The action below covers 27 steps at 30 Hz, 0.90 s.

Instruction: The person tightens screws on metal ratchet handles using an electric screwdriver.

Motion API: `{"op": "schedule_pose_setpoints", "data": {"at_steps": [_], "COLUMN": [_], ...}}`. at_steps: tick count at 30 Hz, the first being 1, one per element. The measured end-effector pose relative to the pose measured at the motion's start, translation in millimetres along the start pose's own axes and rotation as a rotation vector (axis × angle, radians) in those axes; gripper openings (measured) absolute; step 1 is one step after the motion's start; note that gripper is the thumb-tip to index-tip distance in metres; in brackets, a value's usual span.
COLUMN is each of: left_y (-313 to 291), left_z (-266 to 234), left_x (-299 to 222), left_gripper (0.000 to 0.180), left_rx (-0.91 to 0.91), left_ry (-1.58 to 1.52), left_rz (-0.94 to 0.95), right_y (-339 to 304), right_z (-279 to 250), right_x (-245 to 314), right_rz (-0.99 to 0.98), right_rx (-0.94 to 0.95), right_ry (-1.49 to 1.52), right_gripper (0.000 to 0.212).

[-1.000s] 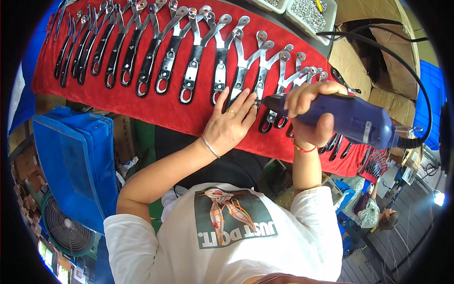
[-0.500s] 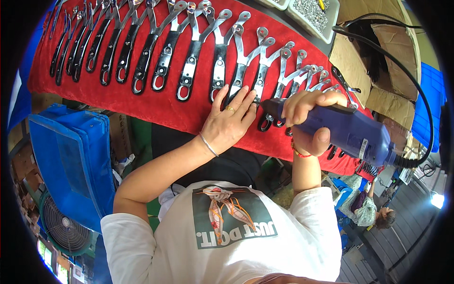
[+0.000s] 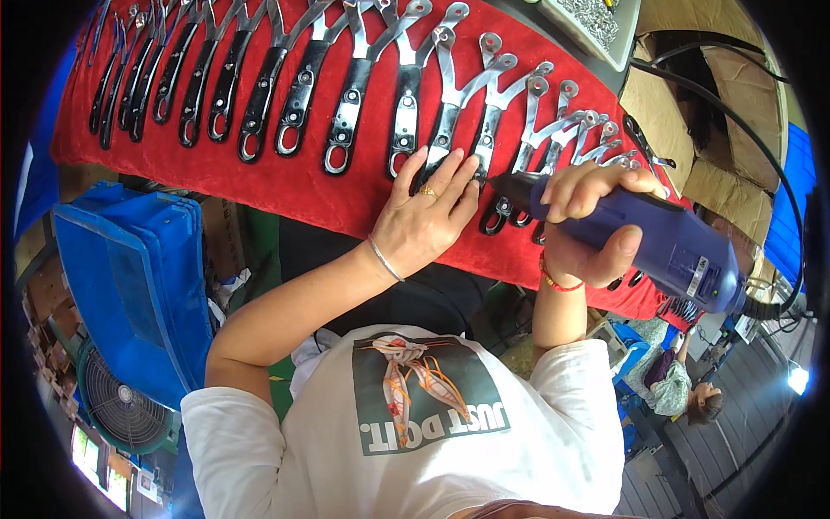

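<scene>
My right hand (image 3: 592, 221) grips a blue-purple electric screwdriver (image 3: 670, 246), with its dark nose pointing left. The nose is beside the lower end of a black-handled metal part (image 3: 487, 143) with forked silver arms; whether they touch I cannot tell. My left hand (image 3: 425, 216) rests with its fingers stretched out over that handle and a neighbouring black handle (image 3: 443, 130), partly hiding their lower ends. More such handles, like this one (image 3: 350, 108), lie side by side in a long row on a red cloth (image 3: 216, 177). Each shows small round fasteners and most show an oval end loop.
A pale tray of small metal screws (image 3: 592, 22) stands at the far edge. Cardboard (image 3: 743, 164) lies at the right, crossed by the screwdriver's black cable (image 3: 769, 160). Blue crates (image 3: 130, 285) and a fan (image 3: 121, 402) stand at left. Another person (image 3: 674, 385) is at lower right.
The electric screwdriver in my right hand has shifted slightly to the right in the picture. My left hand stays on the handles; the whole view has moved a little.
</scene>
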<state>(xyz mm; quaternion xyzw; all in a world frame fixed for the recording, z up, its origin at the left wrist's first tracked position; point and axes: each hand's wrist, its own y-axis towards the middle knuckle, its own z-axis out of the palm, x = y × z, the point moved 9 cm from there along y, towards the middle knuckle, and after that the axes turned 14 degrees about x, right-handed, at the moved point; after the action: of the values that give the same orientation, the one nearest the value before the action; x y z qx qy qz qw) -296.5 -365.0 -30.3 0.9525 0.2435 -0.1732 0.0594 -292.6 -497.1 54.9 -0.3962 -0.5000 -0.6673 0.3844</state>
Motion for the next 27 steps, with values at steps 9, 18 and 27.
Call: {"op": "schedule_pose_setpoints", "data": {"at_steps": [9, 18, 27], "left_y": [3.1, -0.5, -36.3], "left_z": [-1.3, -0.5, -10.6], "left_x": [-4.1, -2.3, 20.3], "left_gripper": [0.02, 0.023, 0.046], "left_rx": [-0.035, -0.034, 0.018], "left_ry": [0.015, -0.004, 0.013], "left_rz": [0.002, 0.012, -0.137], "right_y": [-7.1, 8.1, 32.5], "right_z": [25.0, 17.1, 32.3], "right_x": [6.4, 0.3, -9.3], "right_rz": [-0.037, -0.01, -0.112], "right_rx": [0.273, 0.208, 0.185], "right_ry": [0.056, 0.116, 0.105], "right_gripper": [0.047, 0.048, 0.051]}}
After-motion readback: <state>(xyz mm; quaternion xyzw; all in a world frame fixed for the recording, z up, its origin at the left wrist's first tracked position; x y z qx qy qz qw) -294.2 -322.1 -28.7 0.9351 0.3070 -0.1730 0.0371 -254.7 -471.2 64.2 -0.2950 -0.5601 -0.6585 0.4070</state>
